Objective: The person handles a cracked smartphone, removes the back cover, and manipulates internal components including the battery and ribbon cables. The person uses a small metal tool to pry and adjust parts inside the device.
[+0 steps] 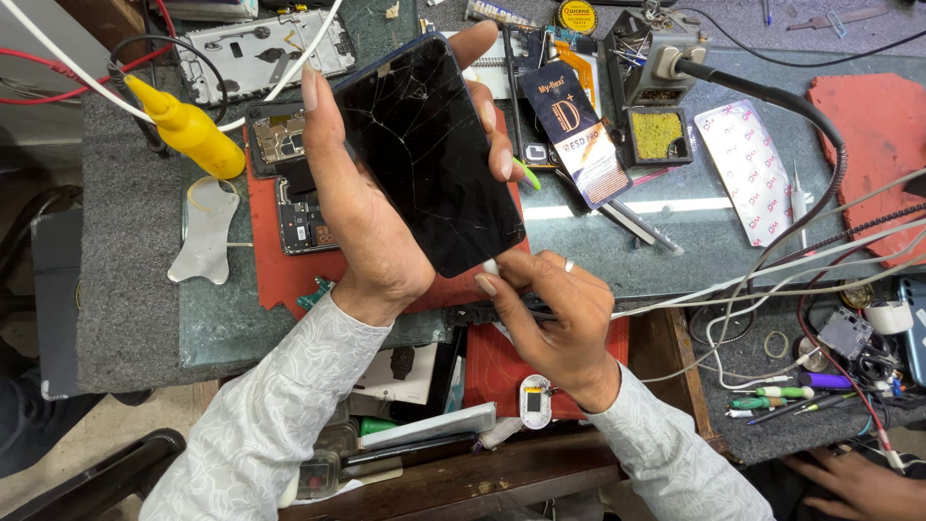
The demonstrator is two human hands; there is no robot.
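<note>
Nearest me, my right hand point(555, 314) is pinching a small white pick point(490, 264) between thumb and forefinger, its tip touching the bottom edge of the black, glossy smartphone with a cracked glass face point(429, 154). My left hand point(371, 207) is gripping that phone tilted above the red rubber mat point(275, 265) — fingers wrapped around both long edges. I judge I'm starting to pry the panel loose — a steady slide along the seam comes next — while the yellow squeeze bottle point(188, 130) is lying farther off.

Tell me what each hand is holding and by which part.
Left hand grips the cracked black phone by its long side edges. Right hand pinches a small white tool at the phone's bottom corner.
</note>
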